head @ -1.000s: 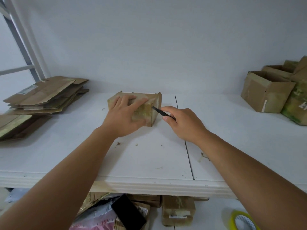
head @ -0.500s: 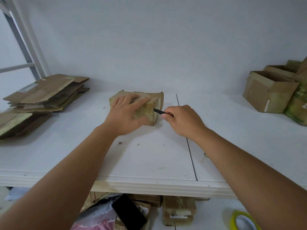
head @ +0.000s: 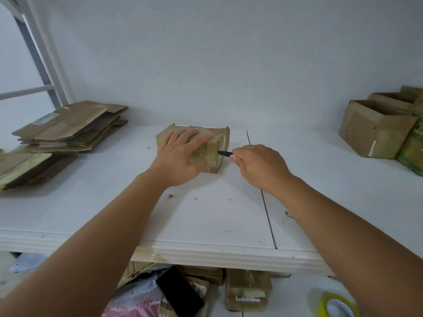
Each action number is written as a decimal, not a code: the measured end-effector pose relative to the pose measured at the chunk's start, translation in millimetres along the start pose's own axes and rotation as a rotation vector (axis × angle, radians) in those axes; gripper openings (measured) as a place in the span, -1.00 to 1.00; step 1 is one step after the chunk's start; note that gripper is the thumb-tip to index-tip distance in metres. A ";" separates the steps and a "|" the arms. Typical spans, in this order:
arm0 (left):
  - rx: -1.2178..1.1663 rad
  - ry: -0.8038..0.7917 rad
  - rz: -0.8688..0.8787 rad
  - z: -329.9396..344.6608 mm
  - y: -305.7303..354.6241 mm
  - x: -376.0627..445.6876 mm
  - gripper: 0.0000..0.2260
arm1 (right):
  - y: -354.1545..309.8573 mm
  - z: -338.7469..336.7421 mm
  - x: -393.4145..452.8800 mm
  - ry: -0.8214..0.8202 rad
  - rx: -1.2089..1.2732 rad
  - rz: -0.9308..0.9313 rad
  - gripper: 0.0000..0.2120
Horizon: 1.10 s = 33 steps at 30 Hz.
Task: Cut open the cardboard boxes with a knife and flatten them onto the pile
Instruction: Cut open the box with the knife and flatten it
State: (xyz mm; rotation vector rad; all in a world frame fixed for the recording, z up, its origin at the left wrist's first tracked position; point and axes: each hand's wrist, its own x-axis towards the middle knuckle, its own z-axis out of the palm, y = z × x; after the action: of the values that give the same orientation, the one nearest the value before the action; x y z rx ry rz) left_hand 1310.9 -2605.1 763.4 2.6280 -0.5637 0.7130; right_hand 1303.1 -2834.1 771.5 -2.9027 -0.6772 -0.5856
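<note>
White wall and a white counter [head: 96,209] fill the view, with a narrow seam running across the counter top from the wall toward its front edge. At the far left lies the pile of flattened brown cardboard boxes [head: 68,128], sheets stacked roughly on one another, one bearing a white label. Near the middle of the counter, close to the wall, stands the small brown cardboard box with yellowed tape [head: 211,154]. The left hand [head: 180,156] lies over its top with fingers spread and nearly straight, pressing it down to steady it. Just right of the box, the right hand [head: 261,165] is curled round the handle of the black-bladed knife [head: 224,153], whose tip touches the taped seam on the box's right end face. At the far right sits a group of opened brown cardboard boxes [head: 375,131], well apart from the hands and not yet flattened. Below the counter edge are more cartons, a black phone-like slab and a yellow roll of tape.

By the look of it, the step in hand is the slitting of the tape on this box's end. The next move likely calls for drawing the blade along the seam with shallow pressure while the left hand keeps clear of its line, then opening the flaps, pressing the box flat and carrying it left to the pile.
</note>
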 end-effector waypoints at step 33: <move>-0.176 0.123 -0.354 4.6 -13.7 -5.4 -0.56 | 3.3 -2.1 -8.9 0.083 0.503 0.054 -0.74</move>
State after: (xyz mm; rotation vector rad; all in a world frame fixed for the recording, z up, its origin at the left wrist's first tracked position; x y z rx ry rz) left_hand 1314.8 -2593.8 753.6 2.4097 -0.1133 0.6711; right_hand 1296.5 -2841.0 769.9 -2.4082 -0.6252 -0.4475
